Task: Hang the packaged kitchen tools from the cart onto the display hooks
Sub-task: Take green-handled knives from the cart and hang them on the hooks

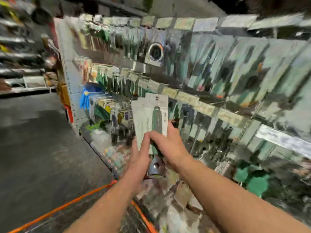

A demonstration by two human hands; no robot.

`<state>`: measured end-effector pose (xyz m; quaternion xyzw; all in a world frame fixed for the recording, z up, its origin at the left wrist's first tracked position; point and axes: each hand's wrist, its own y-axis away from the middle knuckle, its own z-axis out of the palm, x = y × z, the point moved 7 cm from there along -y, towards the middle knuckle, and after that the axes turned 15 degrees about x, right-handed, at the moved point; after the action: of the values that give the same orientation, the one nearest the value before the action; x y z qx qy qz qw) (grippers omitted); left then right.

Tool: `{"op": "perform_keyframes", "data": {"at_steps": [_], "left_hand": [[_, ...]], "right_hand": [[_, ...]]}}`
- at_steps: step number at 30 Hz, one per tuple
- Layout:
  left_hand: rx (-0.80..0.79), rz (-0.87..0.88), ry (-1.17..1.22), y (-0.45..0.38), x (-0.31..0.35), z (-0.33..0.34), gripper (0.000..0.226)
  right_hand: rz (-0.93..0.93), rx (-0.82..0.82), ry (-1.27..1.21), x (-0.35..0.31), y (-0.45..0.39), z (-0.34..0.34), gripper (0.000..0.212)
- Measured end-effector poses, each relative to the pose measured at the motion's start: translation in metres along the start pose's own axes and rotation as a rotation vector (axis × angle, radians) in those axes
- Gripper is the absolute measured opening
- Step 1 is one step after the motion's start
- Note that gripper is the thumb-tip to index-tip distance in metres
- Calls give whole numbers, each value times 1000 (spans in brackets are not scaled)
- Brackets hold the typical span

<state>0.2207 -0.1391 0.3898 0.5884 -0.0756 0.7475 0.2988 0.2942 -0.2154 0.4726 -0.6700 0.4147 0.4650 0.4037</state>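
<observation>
I hold a small fanned stack of packaged kitchen tools (148,113) upright in front of the display wall. The cards are pale grey-white and the front one carries a tool with a dark green handle and a shiny metal end (155,166) hanging below my hands. My left hand (140,155) grips the stack's lower left edge. My right hand (165,142) is wrapped around the green handle at the lower right. The display hooks (193,105) with hanging packages fill the wall behind, heavily blurred. The cart's orange rim (67,205) runs along the bottom.
Rows of carded tools hang along the wall, with a round metal strainer package (155,52) higher up. Blue items (86,98) hang at the left end of the rack. Grey aisle floor (33,140) lies to the left. Green round items (252,179) sit at lower right.
</observation>
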Motion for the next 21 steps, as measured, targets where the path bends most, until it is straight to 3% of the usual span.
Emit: {"op": "perform_keyframes", "data": {"at_steps": [2,4,6,10,14,18,21], "left_hand": [[-50,40,6,17,24,35,134],[-135,115,53,32,44,72,112],[-177,176,81,47,62,106,88],[-320,298,54,86,89,172,100],[-538,356,-4,120,95,225,85],[-635,354,-12,145,90,257,96],[-692,349,-31,161,85,271,97]], "right_hand": [[-67,71,30,-25,-11,-46,46],[-84,108,-25,-46,-16,-90,37],[-93,156,-115,-63,-18,-132,41],[-169,246,-143,-88,-20,-207,47],[-231,297,-75,-100,-12,-266,47],[-239,357,-34,-103,1,-305,63],[-231,427,9,-101,14,-326,51]]}}
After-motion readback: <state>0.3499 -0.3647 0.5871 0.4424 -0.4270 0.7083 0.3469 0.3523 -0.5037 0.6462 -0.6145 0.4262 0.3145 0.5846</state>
